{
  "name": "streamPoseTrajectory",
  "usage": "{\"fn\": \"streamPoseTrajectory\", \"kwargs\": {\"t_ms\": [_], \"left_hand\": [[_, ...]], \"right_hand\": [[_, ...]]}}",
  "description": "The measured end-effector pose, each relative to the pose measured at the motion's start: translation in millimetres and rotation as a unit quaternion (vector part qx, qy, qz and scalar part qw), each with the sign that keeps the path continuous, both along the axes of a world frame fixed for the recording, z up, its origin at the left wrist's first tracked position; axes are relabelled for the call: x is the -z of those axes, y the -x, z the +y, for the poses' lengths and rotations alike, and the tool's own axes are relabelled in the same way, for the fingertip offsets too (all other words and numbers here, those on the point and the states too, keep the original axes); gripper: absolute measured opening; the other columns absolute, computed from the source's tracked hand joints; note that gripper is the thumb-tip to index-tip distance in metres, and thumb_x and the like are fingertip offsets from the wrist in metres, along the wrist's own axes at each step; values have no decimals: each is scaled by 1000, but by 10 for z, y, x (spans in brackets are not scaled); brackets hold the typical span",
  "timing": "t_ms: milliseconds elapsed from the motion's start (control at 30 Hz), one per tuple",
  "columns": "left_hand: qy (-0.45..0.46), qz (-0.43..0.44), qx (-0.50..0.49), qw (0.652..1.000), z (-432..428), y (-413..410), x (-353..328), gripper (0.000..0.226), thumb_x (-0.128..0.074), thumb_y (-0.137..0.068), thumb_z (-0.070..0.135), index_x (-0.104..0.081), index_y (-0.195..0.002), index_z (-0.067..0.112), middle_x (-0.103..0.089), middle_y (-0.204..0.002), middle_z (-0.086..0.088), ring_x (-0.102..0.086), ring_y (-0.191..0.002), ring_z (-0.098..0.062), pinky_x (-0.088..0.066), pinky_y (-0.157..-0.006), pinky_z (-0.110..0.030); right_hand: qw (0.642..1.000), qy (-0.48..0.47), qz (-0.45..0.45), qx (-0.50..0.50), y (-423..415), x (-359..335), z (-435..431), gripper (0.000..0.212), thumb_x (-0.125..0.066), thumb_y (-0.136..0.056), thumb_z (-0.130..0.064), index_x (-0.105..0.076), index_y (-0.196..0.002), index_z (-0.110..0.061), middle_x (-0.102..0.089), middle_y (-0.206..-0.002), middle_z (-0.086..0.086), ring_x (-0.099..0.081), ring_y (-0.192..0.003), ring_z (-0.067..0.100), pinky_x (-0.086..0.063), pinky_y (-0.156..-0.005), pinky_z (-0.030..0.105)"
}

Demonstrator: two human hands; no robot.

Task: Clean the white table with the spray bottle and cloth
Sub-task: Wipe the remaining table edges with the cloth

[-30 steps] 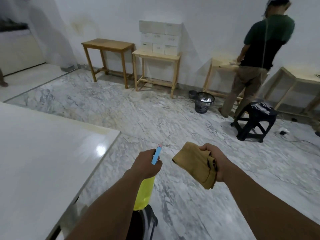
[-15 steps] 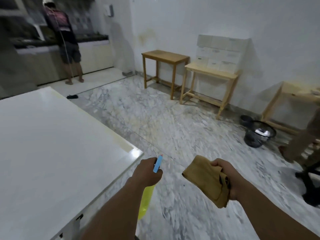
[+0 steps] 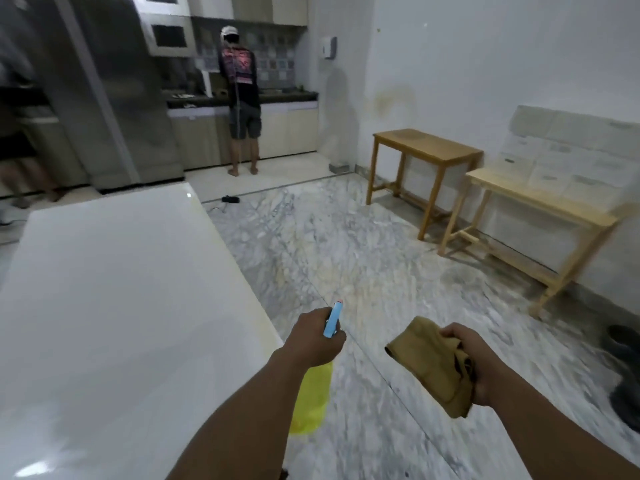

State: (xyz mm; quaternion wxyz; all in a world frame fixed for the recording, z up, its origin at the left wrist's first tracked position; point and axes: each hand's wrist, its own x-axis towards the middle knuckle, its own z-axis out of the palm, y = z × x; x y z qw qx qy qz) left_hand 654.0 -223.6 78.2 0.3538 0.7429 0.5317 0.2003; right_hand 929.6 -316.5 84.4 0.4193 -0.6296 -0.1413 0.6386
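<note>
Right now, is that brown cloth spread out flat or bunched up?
Bunched up. The cloth is gathered in the right hand, a loosely folded flap sticking out toward the spray bottle; it hangs over the floor, not touching the white table.

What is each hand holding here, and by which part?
Left hand grips the spray bottle at its neck, below the blue head. Right hand bunches one end of the cloth.
</note>
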Motion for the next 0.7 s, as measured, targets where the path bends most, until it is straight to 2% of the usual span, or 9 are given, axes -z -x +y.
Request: {"fn": "streamPoseTrajectory", "kwargs": {"t_ms": [133,300,400,467,533,600,667,700], "left_hand": [[9,21,-56,998,508,27,18,18,-63,-91,21,-54,-77,25,-66,-82,-4,-76,-82,-34,-63,-81,-53],[10,31,-127,991,1038,44,25,9,-63,-92,19,-61,-89,10,-72,-93,-15,-75,-83,-36,-63,-81,-53],[18,41,-147,988,1229,39,-36,7,-62,-91,19,-59,-85,17,-67,-84,-5,-70,-76,-27,-61,-80,-48],[7,42,-195,980,1618,10,-143,7,-62,-91,19,-60,-86,16,-65,-82,-1,-72,-76,-29,-62,-78,-49],[5,41,-216,976,1852,18,-252,8,-63,-92,19,-63,-90,11,-69,-87,-6,-75,-80,-33,-63,-79,-52],[14,50,-223,973,2041,17,-332,11,-62,-92,17,-64,-95,7,-71,-93,-11,-75,-82,-35,-63,-79,-52],[21,44,-259,965,2366,53,-304,10,-62,-92,17,-64,-94,8,-71,-92,-10,-75,-78,-31,-65,-75,-44],[22,39,-256,966,2387,42,-323,8,-62,-92,17,-63,-93,10,-70,-89,-7,-73,-71,-25,-64,-67,-34]], "right_hand": [[996,-16,41,-80,-37,122,855,30,-58,-82,-35,-60,-78,-6,-51,-68,13,-51,-58,28,-45,-59,33],[987,-17,63,-145,-118,289,1793,25,-61,-77,-36,-52,-75,-12,-42,-68,10,-45,-58,26,-42,-59,32],[982,-16,67,-176,-118,237,2278,24,-58,-80,-35,-50,-73,-13,-40,-66,10,-44,-55,25,-42,-57,31],[973,-30,86,-214,-45,120,2934,24,-55,-83,-35,-54,-77,-11,-44,-67,11,-47,-57,27,-44,-57,31],[967,-35,101,-233,111,83,3343,26,-60,-77,-37,-54,-83,-13,-44,-71,11,-47,-61,27,-43,-60,33],[960,-38,108,-256,284,7,3625,28,-67,-68,-37,-51,-79,-17,-40,-72,8,-42,-62,25,-39,-60,32],[945,-42,116,-304,480,19,4157,28,-67,-64,-36,-46,-74,-20,-36,-70,5,-38,-60,23,-36,-59,31],[945,-40,114,-303,531,-19,4188,29,-68,-63,-35,-45,-73,-20,-35,-70,4,-37,-60,22,-35,-59,31]]}}
